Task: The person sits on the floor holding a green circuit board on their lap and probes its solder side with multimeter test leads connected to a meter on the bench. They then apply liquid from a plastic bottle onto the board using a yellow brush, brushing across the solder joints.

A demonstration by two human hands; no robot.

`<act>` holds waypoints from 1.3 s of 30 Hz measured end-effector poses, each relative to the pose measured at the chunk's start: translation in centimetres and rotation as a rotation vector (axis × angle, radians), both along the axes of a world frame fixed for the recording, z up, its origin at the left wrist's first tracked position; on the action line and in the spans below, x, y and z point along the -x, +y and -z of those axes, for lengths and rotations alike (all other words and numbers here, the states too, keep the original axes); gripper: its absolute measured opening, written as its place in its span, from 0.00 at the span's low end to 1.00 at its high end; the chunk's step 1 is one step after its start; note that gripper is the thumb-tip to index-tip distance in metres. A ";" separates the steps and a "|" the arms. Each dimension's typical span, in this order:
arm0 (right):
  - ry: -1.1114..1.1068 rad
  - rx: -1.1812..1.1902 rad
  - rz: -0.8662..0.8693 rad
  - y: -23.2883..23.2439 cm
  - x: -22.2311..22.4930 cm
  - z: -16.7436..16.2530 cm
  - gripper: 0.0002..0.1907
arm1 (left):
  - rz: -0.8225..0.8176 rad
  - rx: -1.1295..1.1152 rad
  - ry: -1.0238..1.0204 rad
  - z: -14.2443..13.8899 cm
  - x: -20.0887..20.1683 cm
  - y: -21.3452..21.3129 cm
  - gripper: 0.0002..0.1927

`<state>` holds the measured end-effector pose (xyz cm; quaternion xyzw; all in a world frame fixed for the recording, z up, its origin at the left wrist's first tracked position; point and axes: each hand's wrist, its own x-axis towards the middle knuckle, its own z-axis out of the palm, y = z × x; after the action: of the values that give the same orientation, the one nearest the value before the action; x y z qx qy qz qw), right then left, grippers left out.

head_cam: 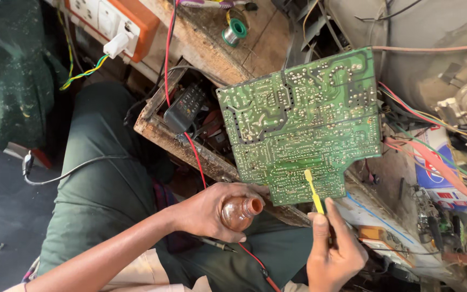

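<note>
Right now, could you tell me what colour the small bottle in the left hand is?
The bottle is amber-brown, seen in the head view.

Lit evenly and softly, daylight-like, brightest across the upper right of the frame. Deep shadow at the left edge and lower left, detail there nearly lost. Faint sheen on the green circuit board (304, 124) at centre, mild glint on the brown bottle (239, 212) lower centre. Sharp focus mid-frame; slight softness and wide-angle stretching toward the corners. No strong cast shadows.

Dark green trousers, pale cream short sleeve (bare forearms)
</note>
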<state>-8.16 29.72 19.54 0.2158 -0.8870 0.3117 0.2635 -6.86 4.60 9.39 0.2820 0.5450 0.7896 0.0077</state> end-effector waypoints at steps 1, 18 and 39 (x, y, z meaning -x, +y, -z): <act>0.036 -0.061 -0.026 -0.4 0.0 0.6 0.11 | 0.006 -0.010 -0.007 0.0 0.0 0.0 0.36; 0.097 -0.310 -0.008 -1.0 -1.0 1.8 0.13 | 0.023 0.059 -0.039 0.0 0.2 -0.2 0.39; -0.125 -0.116 -0.093 -1.2 0.1 2.2 0.12 | -0.011 0.051 0.001 0.1 0.0 0.0 0.37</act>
<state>-8.25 28.49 17.31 0.2521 -0.9073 0.2844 0.1801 -6.82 4.65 9.29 0.2791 0.5666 0.7752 0.0102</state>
